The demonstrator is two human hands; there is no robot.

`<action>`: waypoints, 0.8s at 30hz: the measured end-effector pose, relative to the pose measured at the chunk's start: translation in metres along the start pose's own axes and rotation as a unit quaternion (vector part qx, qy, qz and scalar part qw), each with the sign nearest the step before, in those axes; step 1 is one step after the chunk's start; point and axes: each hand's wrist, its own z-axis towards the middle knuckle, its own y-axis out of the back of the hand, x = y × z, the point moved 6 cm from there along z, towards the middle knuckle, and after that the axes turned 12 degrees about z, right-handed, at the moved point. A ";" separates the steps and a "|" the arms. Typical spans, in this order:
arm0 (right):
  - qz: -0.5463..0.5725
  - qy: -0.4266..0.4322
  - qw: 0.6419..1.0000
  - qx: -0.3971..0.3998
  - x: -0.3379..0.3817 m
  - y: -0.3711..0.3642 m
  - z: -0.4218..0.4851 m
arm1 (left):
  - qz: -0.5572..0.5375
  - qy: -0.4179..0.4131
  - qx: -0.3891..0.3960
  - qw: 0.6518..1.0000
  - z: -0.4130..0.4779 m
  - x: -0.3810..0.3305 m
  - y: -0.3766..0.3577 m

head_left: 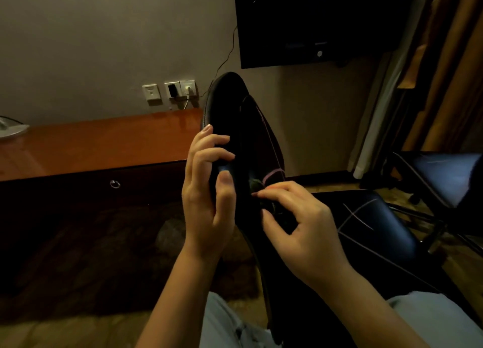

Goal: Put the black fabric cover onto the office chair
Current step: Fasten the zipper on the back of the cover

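Note:
The office chair's dark backrest (pixel 230 104) stands edge-on in the middle of the view, with its shiny dark seat (pixel 371 224) to the right. My left hand (pixel 209 190) grips the backrest's edge, thumb on the near face and fingers curled round the far side. My right hand (pixel 295 217) pinches a small bunch of black fabric cover (pixel 257 186) against the inner side of the backrest, just above the seat. A pale stitched seam runs down the fabric beside it. Most of the cover blends into the dark chair.
A long glossy wooden desk (pixel 104 143) with a dark drawer front runs along the left wall. Wall sockets (pixel 170 90) with a plug sit above it. A dark screen (pixel 313 20) hangs at top right. Another dark chair (pixel 439 175) stands at far right. My pale trouser legs fill the bottom edge.

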 end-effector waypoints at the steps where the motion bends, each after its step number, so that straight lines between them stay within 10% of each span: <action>1: 0.006 -0.005 1.000 -0.001 -0.003 0.001 -0.003 | 0.000 0.000 0.000 1.000 0.000 0.000 0.000; 24: -0.052 -0.053 0.997 0.008 -0.027 0.010 -0.033 | -0.006 -0.006 -0.012 1.000 -0.001 -0.001 -0.001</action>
